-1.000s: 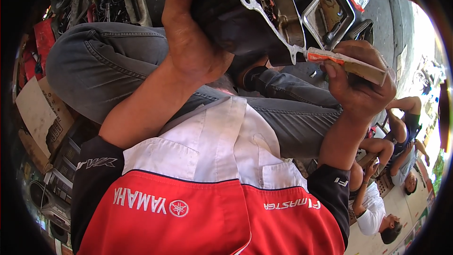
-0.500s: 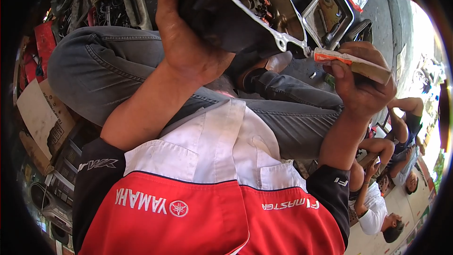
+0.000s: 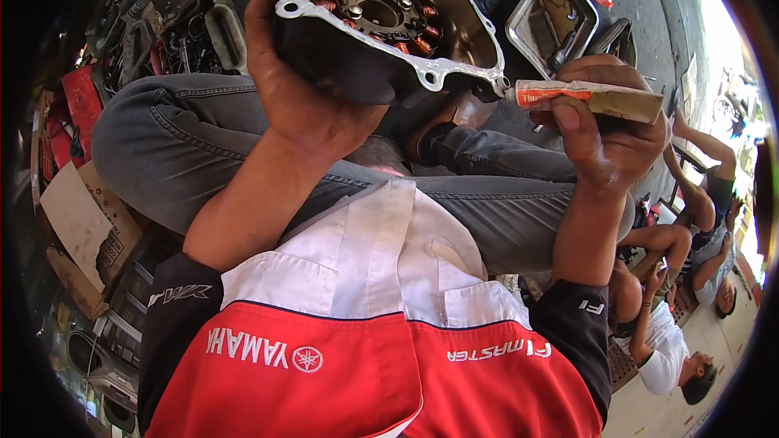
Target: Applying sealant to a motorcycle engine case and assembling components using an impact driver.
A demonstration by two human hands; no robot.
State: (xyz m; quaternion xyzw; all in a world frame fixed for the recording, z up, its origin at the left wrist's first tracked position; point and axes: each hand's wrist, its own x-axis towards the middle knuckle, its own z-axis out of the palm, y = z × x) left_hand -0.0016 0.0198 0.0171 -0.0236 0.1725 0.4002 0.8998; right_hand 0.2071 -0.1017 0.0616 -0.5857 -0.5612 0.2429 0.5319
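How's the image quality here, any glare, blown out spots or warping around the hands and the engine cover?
Head view: strong fisheye, with a black rim and lines bending near the edges; the far right is blown out by sunlight; the engine cover in the left hand and the tube in the right hand look sharp; the cover's underside sits in shadow.

Around the engine cover [image 3: 389, 40] room is tight: the left hand [image 3: 300, 97] wraps its left side, the sealant tube [image 3: 584, 97] touches its right corner, bent knees [image 3: 243, 146] lie below, and tools [image 3: 187, 24] crowd the left. Above it, a metal tray [image 3: 527, 24] stands near.
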